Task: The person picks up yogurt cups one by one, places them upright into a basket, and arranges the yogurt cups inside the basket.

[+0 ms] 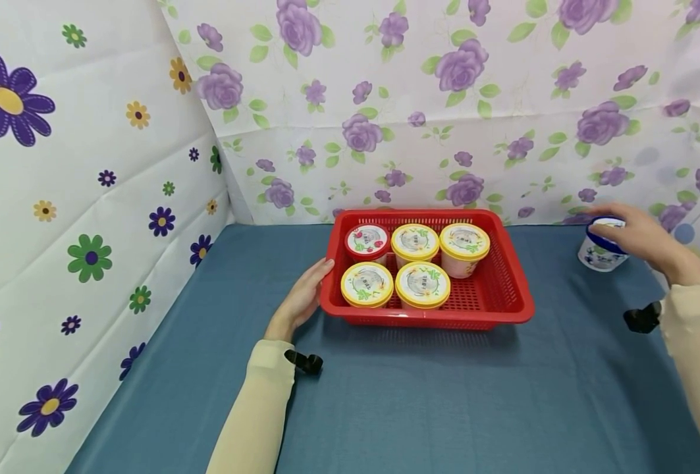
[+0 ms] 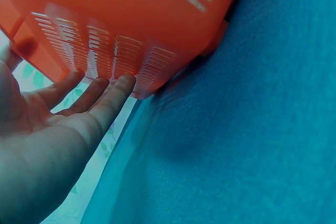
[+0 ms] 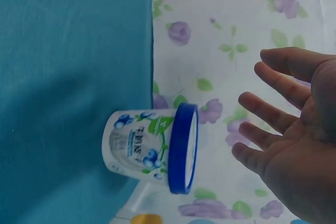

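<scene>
A red plastic basket [image 1: 427, 319] stands on the blue cloth, with several lidded tubs in it. My left hand [image 1: 302, 296] holds the basket's left side, its thumb at the rim and its fingertips against the slotted outer wall [image 2: 152, 30]. At the far right, a white tub with blueberry pictures and a blue lid [image 3: 181, 148] stands upright on the cloth. Close by its lid hovers my right hand [image 1: 646, 237], fingers spread. A gap shows between those fingers [image 3: 268, 108] and the lid in the right wrist view.
Inside the basket are yellow-lidded tubs [image 1: 423, 285] and one red-lidded tub [image 1: 367, 240]; the right part of its floor is bare mesh. Flowered sheets [image 1: 361, 131] rise behind and at the left. Blue cloth [image 1: 421, 408] covers the table.
</scene>
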Demonstrator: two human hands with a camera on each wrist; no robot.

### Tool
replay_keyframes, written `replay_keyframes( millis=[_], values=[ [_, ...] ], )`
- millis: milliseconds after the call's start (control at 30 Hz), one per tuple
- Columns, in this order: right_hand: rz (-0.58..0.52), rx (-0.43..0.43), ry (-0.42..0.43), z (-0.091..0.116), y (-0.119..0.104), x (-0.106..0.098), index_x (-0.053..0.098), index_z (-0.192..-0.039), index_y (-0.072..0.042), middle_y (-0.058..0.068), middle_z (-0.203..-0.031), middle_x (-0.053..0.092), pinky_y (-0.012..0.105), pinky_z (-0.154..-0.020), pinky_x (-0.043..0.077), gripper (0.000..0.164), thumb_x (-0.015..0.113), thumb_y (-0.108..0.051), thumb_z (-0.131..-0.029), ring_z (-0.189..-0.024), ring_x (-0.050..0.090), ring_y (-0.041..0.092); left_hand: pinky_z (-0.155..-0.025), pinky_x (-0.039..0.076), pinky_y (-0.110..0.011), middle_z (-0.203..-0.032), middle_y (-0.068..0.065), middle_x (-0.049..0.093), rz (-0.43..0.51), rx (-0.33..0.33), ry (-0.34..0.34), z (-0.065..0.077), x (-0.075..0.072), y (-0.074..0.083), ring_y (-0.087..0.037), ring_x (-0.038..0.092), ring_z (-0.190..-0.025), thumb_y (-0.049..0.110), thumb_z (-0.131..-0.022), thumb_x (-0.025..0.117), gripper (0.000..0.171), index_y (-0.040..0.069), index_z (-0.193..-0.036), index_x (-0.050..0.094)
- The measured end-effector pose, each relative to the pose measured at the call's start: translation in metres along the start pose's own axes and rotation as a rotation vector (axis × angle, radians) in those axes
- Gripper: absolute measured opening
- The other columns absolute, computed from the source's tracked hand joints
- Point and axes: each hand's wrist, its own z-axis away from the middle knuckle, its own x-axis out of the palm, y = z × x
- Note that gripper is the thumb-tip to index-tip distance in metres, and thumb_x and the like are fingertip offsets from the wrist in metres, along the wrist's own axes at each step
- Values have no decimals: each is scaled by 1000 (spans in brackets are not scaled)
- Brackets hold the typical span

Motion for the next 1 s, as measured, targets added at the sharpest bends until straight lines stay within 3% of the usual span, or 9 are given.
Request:
replay_keyframes(
  millis=[500, 800, 1000],
  values=[
    [23, 99, 97, 4, 37, 5, 28, -155, 13, 46, -157, 13, 83, -104, 18, 65, 39, -37, -113, -142, 12, 68, -97, 56, -30, -148, -13, 56, -2, 5, 1, 0, 1, 0, -18, 64, -119, 41, -111, 47, 55, 16, -160, 39],
    [13, 134, 133, 1, 53, 6, 22, -155, 15, 49, -153, 14, 84, -100, 26, 72, 39, -40, -112, -133, 21, 71, -96, 57, -30, -147, -14, 56, -3, 11, -5, 0, 2, 1, -17, 66, -116, 40, -112, 45, 56, 14, -161, 37],
    [7, 136, 162, 0, 60, 8, 19, -156, 15, 47, -157, 8, 85, -104, 19, 76, 42, -42, -111, -140, 12, 70, -96, 57, -31, -148, -13, 56, -3, 4, 2, 1, 2, 1, -17, 65, -116, 42, -111, 47, 57, 15, -161, 37]
  ],
)
